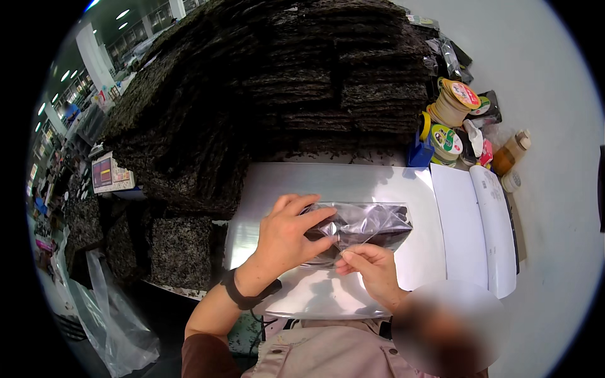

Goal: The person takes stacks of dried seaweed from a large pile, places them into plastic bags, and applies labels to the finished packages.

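Note:
A clear plastic bag (378, 222) with dark dried seaweed sheets inside lies flat on a shiny pale work mat (293, 182). My left hand (288, 231) spans the bag's left part, fingers over its far side and thumb nearer me, holding it down. Between thumb and fingertips, my right hand (371, 269) pinches the bag's film along the near edge. Both hands are close together, with the right one lower and to the right. The film is creased and reflects light, and my left hand covers the bag's left end.
Tall stacks of dried seaweed sheets (302, 85) rise behind the mat and down its left. A digital scale (111, 175) stands left. At right are tape rolls (446, 141), a blue tape dispenser (419, 151), paper sheets (458, 222) and a bottle (510, 153). A plastic bag (118, 321) hangs lower left.

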A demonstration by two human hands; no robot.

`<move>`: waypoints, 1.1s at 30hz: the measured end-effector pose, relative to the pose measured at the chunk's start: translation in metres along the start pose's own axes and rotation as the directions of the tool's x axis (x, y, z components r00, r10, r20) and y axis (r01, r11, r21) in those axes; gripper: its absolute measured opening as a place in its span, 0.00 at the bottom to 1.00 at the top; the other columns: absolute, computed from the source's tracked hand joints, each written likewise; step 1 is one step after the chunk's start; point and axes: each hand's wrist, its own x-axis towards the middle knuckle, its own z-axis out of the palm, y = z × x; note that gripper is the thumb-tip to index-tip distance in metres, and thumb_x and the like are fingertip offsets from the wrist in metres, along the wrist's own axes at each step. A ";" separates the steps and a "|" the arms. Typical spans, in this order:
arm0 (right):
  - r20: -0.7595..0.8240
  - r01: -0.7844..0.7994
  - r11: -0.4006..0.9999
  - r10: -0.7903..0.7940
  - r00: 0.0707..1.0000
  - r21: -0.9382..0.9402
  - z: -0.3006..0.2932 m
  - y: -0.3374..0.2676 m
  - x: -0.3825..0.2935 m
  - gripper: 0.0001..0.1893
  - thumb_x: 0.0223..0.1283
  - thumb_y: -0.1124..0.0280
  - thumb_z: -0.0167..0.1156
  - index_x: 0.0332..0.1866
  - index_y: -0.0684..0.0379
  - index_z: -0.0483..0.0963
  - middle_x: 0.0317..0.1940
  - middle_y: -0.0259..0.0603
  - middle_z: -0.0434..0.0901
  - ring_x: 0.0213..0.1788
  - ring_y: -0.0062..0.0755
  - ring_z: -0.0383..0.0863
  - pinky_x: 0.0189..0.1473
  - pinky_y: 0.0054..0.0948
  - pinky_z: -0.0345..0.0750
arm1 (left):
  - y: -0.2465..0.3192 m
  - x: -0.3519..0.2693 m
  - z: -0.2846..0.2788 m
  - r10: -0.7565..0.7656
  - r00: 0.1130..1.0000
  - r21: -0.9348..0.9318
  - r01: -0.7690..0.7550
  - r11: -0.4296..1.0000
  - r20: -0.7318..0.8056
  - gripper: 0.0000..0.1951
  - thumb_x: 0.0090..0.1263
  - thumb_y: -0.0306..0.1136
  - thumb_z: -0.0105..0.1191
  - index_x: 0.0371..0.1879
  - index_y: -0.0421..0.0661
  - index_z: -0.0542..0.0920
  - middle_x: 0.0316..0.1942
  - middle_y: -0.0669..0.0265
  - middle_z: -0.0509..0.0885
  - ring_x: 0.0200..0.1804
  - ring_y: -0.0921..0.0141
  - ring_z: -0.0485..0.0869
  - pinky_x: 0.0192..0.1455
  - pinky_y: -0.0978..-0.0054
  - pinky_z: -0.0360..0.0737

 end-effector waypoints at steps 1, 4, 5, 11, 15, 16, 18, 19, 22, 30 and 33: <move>-0.014 0.004 1.000 -0.004 1.000 -0.023 0.003 -0.002 0.001 0.10 0.66 0.72 0.56 0.42 0.69 0.77 0.33 0.44 0.83 0.34 0.28 0.84 0.38 0.24 0.82 | 0.000 0.000 0.001 -0.015 1.000 0.012 0.015 1.000 -0.009 0.23 0.41 0.37 0.71 0.42 0.53 0.85 0.50 0.63 0.81 0.50 0.60 0.77 0.46 0.67 0.80; -0.027 -0.020 0.998 0.018 0.999 -0.064 0.004 -0.005 0.006 0.10 0.66 0.72 0.55 0.42 0.69 0.78 0.32 0.44 0.83 0.33 0.27 0.84 0.39 0.23 0.82 | 0.005 0.002 -0.001 -0.096 0.995 -0.002 0.096 0.995 0.041 0.23 0.42 0.38 0.71 0.42 0.55 0.86 0.50 0.64 0.81 0.51 0.60 0.77 0.49 0.65 0.78; -0.026 -0.033 0.997 0.031 0.999 -0.073 0.003 -0.004 0.008 0.10 0.66 0.72 0.55 0.42 0.69 0.78 0.32 0.43 0.83 0.33 0.27 0.84 0.39 0.23 0.82 | 0.005 0.004 -0.005 -0.039 0.997 -0.018 0.040 0.999 0.070 0.22 0.42 0.38 0.71 0.42 0.56 0.86 0.50 0.64 0.81 0.51 0.60 0.77 0.51 0.64 0.76; -0.111 -0.074 0.988 0.059 0.992 -0.139 0.002 -0.010 0.006 0.10 0.64 0.71 0.58 0.37 0.69 0.79 0.28 0.42 0.83 0.29 0.26 0.84 0.34 0.21 0.82 | 0.004 0.017 0.004 0.026 0.993 -0.045 -0.021 0.999 0.118 0.19 0.43 0.39 0.71 0.39 0.58 0.87 0.50 0.63 0.82 0.52 0.60 0.77 0.57 0.63 0.71; 0.001 0.156 0.928 -0.165 0.986 -0.338 -0.030 -0.040 -0.001 0.10 0.63 0.74 0.58 0.29 0.70 0.79 0.21 0.42 0.82 0.23 0.26 0.83 0.28 0.22 0.80 | -0.001 0.023 0.005 0.009 0.994 -0.019 -0.007 1.000 0.107 0.18 0.44 0.38 0.70 0.38 0.58 0.88 0.49 0.63 0.83 0.51 0.61 0.78 0.55 0.64 0.73; 0.021 0.329 0.891 -0.340 0.940 -0.312 -0.051 -0.047 0.004 0.11 0.63 0.74 0.57 0.27 0.70 0.79 0.19 0.42 0.81 0.21 0.26 0.82 0.26 0.22 0.79 | -0.001 0.022 0.005 -0.001 0.994 -0.023 0.004 1.000 0.108 0.18 0.44 0.38 0.70 0.38 0.58 0.88 0.49 0.63 0.83 0.50 0.61 0.78 0.54 0.65 0.73; -0.280 0.391 0.763 -0.581 0.765 -0.514 -0.092 -0.070 0.044 0.17 0.64 0.69 0.57 0.21 0.68 0.76 0.15 0.39 0.77 0.15 0.23 0.75 0.21 0.22 0.72 | -0.001 0.019 0.003 -0.008 0.994 -0.009 0.009 1.000 0.108 0.18 0.43 0.37 0.70 0.37 0.58 0.88 0.49 0.63 0.83 0.49 0.61 0.79 0.53 0.65 0.74; -0.360 0.308 0.742 -0.590 0.723 -0.596 -0.125 -0.087 0.073 0.17 0.64 0.66 0.58 0.21 0.65 0.76 0.14 0.36 0.75 0.16 0.20 0.72 0.21 0.20 0.70 | 0.001 0.020 0.002 -0.003 0.994 -0.006 0.004 1.000 0.109 0.17 0.43 0.37 0.70 0.37 0.58 0.88 0.49 0.63 0.83 0.49 0.61 0.79 0.53 0.65 0.74; -0.627 0.061 0.879 -0.384 0.677 -0.473 -0.240 -0.093 0.151 0.16 0.58 0.59 0.64 0.27 0.63 0.79 0.17 0.33 0.76 0.19 0.20 0.73 0.24 0.19 0.71 | 0.010 0.025 0.003 0.038 0.994 -0.001 -0.038 0.999 0.107 0.17 0.42 0.37 0.71 0.37 0.58 0.88 0.48 0.63 0.82 0.50 0.61 0.78 0.53 0.65 0.74; -0.719 -0.307 0.777 -0.252 0.647 -0.549 -0.274 -0.091 0.229 0.13 0.56 0.61 0.64 0.37 0.61 0.82 0.38 0.42 0.83 0.38 0.40 0.82 0.39 0.44 0.80 | 0.007 0.022 0.005 0.042 0.995 0.013 -0.043 0.999 0.089 0.17 0.41 0.36 0.71 0.36 0.57 0.88 0.48 0.63 0.82 0.51 0.60 0.77 0.54 0.64 0.73; -0.694 -0.142 0.947 -0.104 0.712 -0.287 -0.279 -0.089 0.233 0.15 0.56 0.64 0.64 0.45 0.61 0.78 0.48 0.43 0.78 0.54 0.46 0.73 0.50 0.61 0.74 | 0.009 0.023 0.005 0.035 0.995 0.012 -0.036 0.999 0.093 0.18 0.41 0.37 0.71 0.36 0.57 0.88 0.48 0.63 0.82 0.51 0.60 0.77 0.54 0.63 0.73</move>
